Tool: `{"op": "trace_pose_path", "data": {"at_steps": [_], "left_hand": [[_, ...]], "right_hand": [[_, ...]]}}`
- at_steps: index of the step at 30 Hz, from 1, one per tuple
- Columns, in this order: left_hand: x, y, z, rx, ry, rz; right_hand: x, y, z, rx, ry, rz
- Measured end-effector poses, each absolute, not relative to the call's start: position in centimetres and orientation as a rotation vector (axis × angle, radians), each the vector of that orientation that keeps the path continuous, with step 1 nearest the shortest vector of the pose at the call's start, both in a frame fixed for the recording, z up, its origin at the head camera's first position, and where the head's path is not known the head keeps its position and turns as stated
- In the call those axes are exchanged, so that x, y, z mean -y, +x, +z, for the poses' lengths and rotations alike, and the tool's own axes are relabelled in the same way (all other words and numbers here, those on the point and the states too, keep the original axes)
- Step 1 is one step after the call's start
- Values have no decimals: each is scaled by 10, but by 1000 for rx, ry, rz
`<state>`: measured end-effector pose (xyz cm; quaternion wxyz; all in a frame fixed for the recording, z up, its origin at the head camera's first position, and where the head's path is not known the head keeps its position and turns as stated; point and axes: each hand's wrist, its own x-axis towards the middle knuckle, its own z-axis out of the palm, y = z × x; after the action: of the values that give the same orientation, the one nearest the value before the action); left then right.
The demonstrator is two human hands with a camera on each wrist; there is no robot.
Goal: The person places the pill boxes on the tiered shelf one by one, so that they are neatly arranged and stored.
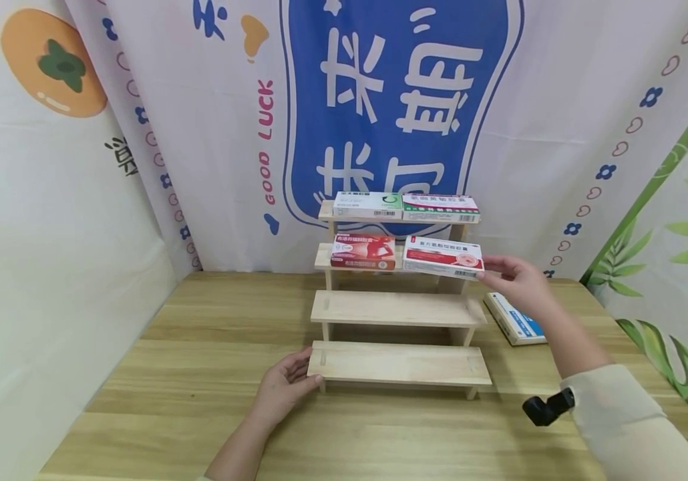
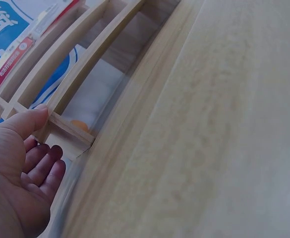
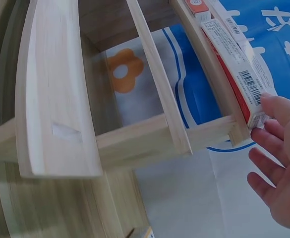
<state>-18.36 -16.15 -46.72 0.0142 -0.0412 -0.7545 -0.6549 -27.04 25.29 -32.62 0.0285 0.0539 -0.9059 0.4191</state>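
Note:
A stepped wooden rack [image 1: 398,364] stands on the table, several tiers high. My right hand [image 1: 521,284] pinches the right end of a white-and-red medicine box [image 1: 443,255], which sits on the second tier from the top, slightly askew. In the right wrist view, thumb and index finger of the right hand [image 3: 283,148] meet at the barcode end of that box [image 3: 234,69]. My left hand [image 1: 284,391] holds the left end of the lowest tier. The left wrist view shows the left thumb [image 2: 35,119] on the tier's corner and the other fingers curled below.
A red medicine box [image 1: 363,252] lies left of the held one. Above, a white-and-green box [image 1: 368,205] and a white, green and red box [image 1: 440,208] share the top tier. A blue-and-white box [image 1: 515,321] lies on the table [image 1: 200,374] right of the rack. A printed curtain hangs behind.

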Motion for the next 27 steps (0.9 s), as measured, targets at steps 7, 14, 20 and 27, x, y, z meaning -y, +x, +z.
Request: {"op": "trace_pose_path", "data": {"at_steps": [7,14,20,27], "left_hand": [[161,-183,-468,2348,-119,-2038],[161,-184,-468,2338,-121,-2040],[160,-184,-468,2346,-117,-2039],[160,-184,-468,2346,-110,-2053]], "right_hand": [[-241,-276,-329,2770,165,1342],[-235,-277,-329,2767,155,1371],[-238,-275,-329,2731,164,1378],[-267,-269,-345,2671,123,1351]]}}
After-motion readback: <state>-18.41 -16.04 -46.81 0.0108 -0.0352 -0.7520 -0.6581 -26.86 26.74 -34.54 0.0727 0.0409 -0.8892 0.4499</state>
